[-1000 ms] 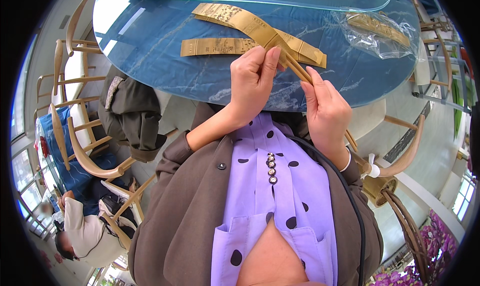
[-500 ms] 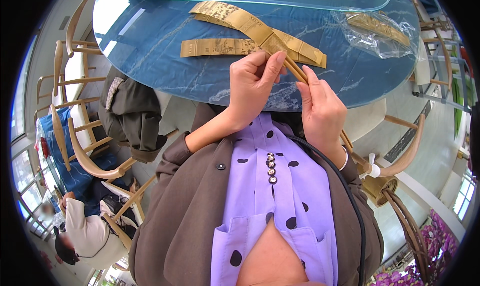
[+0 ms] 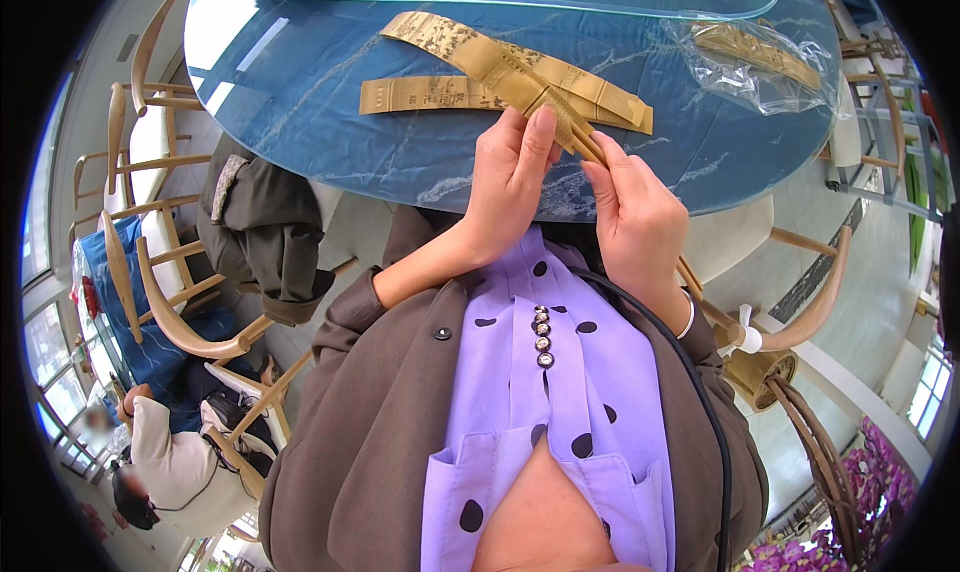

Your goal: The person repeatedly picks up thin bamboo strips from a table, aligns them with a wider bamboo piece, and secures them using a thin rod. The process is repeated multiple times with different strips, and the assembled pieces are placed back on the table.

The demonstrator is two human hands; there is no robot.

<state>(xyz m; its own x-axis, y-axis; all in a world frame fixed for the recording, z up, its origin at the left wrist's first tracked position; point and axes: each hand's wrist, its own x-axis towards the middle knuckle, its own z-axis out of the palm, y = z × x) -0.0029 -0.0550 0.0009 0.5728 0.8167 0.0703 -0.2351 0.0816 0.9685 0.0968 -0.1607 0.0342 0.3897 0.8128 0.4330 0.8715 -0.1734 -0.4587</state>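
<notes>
Over the blue table point(image 3: 330, 142), our left fingers point(image 3: 541, 127) pinch a gold sleeve point(image 3: 497, 68) near its lower end, where our right fingers point(image 3: 616, 158) grasp slender chopsticks point(image 3: 589, 149).

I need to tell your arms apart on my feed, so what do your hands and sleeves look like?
Both the left hand and right hand are ungloved. The left dark brown sleeve stops short of the wrist, leaving forearm bare. The right wrist wears a thin pale band; a black cable runs down that side.
</notes>
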